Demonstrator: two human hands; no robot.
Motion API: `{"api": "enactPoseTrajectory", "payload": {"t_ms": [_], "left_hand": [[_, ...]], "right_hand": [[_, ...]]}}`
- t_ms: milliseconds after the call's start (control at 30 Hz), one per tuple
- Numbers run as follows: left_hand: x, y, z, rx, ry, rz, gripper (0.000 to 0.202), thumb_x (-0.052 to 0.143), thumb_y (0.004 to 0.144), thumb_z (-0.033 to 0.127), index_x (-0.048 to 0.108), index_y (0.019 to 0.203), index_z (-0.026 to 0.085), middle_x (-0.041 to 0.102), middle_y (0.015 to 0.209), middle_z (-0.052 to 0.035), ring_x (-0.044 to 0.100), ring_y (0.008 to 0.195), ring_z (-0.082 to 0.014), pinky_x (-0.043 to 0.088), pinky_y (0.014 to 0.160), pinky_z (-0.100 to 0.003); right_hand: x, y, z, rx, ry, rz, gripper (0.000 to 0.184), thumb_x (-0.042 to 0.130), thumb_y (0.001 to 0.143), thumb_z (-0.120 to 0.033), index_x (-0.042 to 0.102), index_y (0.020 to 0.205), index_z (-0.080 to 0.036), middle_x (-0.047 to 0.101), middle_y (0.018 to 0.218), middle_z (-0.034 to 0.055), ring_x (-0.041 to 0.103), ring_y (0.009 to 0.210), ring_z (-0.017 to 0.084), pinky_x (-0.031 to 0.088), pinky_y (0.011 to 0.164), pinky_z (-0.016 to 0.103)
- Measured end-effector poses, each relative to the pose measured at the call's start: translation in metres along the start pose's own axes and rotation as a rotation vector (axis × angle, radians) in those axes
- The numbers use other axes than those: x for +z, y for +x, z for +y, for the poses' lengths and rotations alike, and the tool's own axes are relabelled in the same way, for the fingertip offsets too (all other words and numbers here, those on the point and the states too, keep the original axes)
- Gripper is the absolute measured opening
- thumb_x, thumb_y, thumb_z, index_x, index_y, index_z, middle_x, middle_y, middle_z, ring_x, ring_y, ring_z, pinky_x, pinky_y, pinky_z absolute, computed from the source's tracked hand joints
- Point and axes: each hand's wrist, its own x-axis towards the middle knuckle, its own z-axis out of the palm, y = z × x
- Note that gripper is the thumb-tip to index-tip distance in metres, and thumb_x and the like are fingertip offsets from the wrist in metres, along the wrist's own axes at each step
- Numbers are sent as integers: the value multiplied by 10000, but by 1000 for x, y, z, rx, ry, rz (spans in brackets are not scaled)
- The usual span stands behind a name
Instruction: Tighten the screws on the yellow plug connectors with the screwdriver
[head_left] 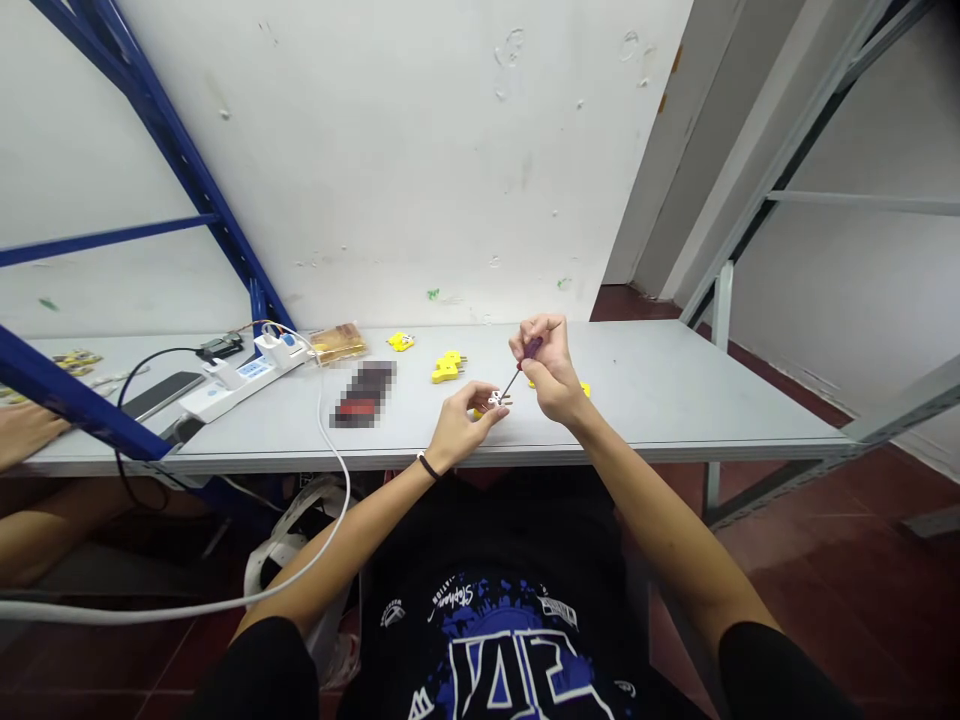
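Observation:
My left hand pinches a small plug over the table's front part; its white inner piece and metal pins show, with a bit of yellow by the fingers. A screwdriver with a dark red-purple handle is gripped in my right hand. Its thin shaft slants down to the left, and the tip meets the plug's white piece or lies just in front of it. Behind my hands lie yellow plugs with their pins pointing right. Another yellow piece peeks out beside my right wrist, mostly hidden.
Farther back sits a yellow-and-white plug part. To the left are a blurred-out dark and red item, a plastic bag of brass-coloured parts and a power strip. A white cable hangs over the edge. Another person's hand rests far left.

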Motion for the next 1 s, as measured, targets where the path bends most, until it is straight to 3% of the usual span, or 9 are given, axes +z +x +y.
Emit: {"api": "enactPoseTrajectory", "payload": {"t_ms": [200,300,367,533,667,767,1000], "left_hand": [[1,0,-2,10,-21,34,285,761,847,342,683,1067,177,727,922,-47,686,803,-172,590,817,-352],[1,1,-3,5,-27,41,274,766,843,318,687,1068,181,727,918,-46,689,798,-173,595,821,-355],[1,1,-4,-4,-18,43,290,770,839,314,689,1081,176,731,923,-50,695,806,-181,597,832,-365],[2,1,-8,-25,-29,28,299,753,857,323,693,1107,170,751,949,-61,722,861,-205,605,866,-386],[2,3,-13,-44,-74,26,285,750,858,310,692,1099,169,757,988,-75,734,899,-210,603,883,-376],[2,3,-15,-49,-104,20,292,738,863,320,689,1104,162,757,1023,-87,737,908,-217,602,884,-383],[2,0,-7,-18,-12,-5,274,726,871,316,697,1105,176,759,1003,-77,722,909,-215,579,918,-390]], "right_hand": [[-4,0,-12,20,-153,-62,393,634,860,-218,474,1210,-295,537,1040,39,590,953,199,525,951,448],[-5,1,-22,18,-218,-90,267,648,906,-280,631,1172,-274,614,1136,66,658,982,212,562,974,464],[-6,1,-25,36,-238,-52,221,684,901,-338,713,1104,-256,679,1081,64,689,955,221,597,942,465],[-2,-1,-20,128,-148,101,440,821,790,-402,726,1189,-244,770,977,40,747,886,226,646,905,483],[5,-2,-9,74,-96,208,352,852,762,-383,762,1069,-236,776,1011,48,765,929,251,661,894,472],[8,-2,-3,23,-103,197,303,787,840,-418,757,1086,-244,754,1035,50,761,927,248,661,855,451],[2,-2,4,-42,-160,-16,401,496,1025,-517,596,1328,-275,739,1056,71,727,1013,228,621,897,433]]}}
